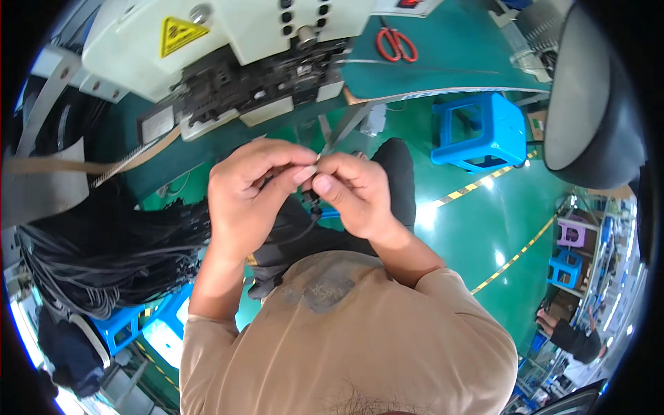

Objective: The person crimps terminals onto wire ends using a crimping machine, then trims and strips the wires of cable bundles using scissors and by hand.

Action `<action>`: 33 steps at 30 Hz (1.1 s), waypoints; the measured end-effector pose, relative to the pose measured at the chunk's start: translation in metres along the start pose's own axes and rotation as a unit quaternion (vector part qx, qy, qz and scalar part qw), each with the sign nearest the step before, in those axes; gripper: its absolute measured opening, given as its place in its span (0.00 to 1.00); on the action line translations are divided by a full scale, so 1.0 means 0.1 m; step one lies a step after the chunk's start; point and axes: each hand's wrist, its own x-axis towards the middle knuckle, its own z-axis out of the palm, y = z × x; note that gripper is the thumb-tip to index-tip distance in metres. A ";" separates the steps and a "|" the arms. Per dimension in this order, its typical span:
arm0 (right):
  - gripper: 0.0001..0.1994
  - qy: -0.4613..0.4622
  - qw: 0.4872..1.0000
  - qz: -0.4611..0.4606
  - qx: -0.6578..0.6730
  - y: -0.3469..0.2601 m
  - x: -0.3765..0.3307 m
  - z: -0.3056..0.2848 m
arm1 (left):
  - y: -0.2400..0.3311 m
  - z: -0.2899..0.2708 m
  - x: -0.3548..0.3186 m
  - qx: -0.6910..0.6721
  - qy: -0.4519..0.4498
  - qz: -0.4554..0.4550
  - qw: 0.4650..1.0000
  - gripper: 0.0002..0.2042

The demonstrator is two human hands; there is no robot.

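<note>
My left hand and my right hand meet in front of my chest, below the machine's front edge. Both are closed, thumbs against forefingers, and their tips almost touch. A tiny pale tip shows between them, too small to name. Just under my right hand hangs a black cable with a thicker black piece on it; it curves down to the left across my lap. My fingers hide the cable's end. To the left lies a big bundle of black cables.
A white bench machine with a black metal mechanism stands ahead on the green table. Red-handled scissors lie on that table. A brown strip runs in from the left. A blue stool stands right; another person is far right.
</note>
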 end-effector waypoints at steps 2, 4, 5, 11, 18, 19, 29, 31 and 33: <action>0.06 0.002 0.999 -0.026 -0.024 0.05 -0.02 -0.01 | -0.03 -0.04 0.01 0.028 -0.017 0.027 0.999 0.07; 0.10 0.042 0.996 -0.061 -0.051 0.05 -0.03 0.05 | -0.11 -0.05 0.01 0.076 -0.027 0.056 0.995 0.06; 0.16 0.069 0.985 -0.097 -0.122 -0.06 -0.04 0.06 | -0.10 -0.01 0.00 0.070 -0.035 0.065 0.995 0.06; 0.17 0.087 0.911 -0.220 -0.339 0.01 0.07 -0.02 | -0.09 0.09 -0.01 -0.063 0.050 -0.031 0.996 0.05; 0.07 0.070 0.991 -0.117 0.008 0.26 0.17 0.23 | -0.03 0.16 0.00 0.216 0.116 0.142 0.959 0.04; 0.07 0.067 0.991 -0.116 0.009 0.25 0.17 0.24 | 0.03 0.13 0.01 0.218 0.119 0.141 0.958 0.04; 0.07 -0.243 0.929 -0.213 -0.180 -0.06 0.26 -0.10 | 0.29 -0.49 0.29 0.178 -0.330 0.074 0.924 0.05; 0.06 -0.207 0.954 -0.161 -0.147 -0.09 0.23 -0.15 | 0.11 -0.43 0.20 -0.062 -0.235 -0.146 0.959 0.03; 0.07 -0.156 0.974 -0.096 -0.133 -0.11 0.18 -0.16 | -0.07 -0.29 0.10 -0.190 -0.137 -0.146 0.961 0.03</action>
